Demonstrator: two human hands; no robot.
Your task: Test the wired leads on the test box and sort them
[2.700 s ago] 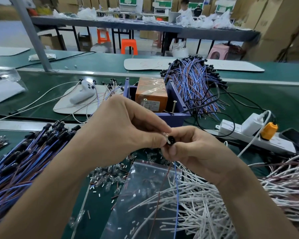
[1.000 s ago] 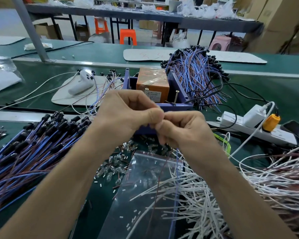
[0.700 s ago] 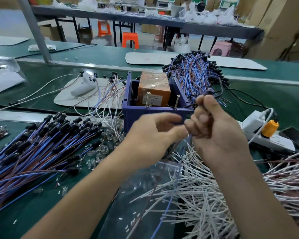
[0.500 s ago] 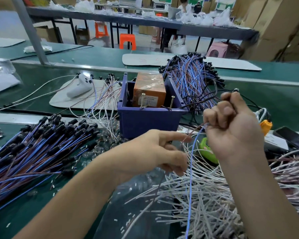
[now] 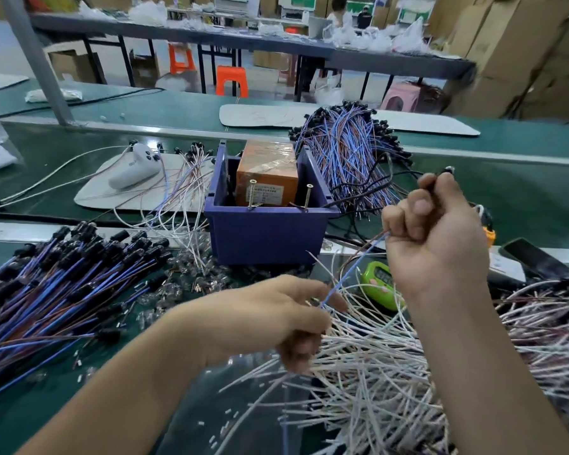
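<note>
Your right hand (image 5: 437, 244) fists its grip round the lead (image 5: 355, 270) while your left hand (image 5: 260, 320) pinches its tail, likely straightening it for the test box (image 5: 266, 238) at 12 o'clock.

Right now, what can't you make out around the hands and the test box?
Head view only:
- The lead: its top end is buried in the right hand; only a dark tip pokes out.
- Its lower end is blurred at the left hand; I can't tell whether the fingers grip it.
- The label in the box: print too small.
- The power strip: mostly behind the right hand.
</note>
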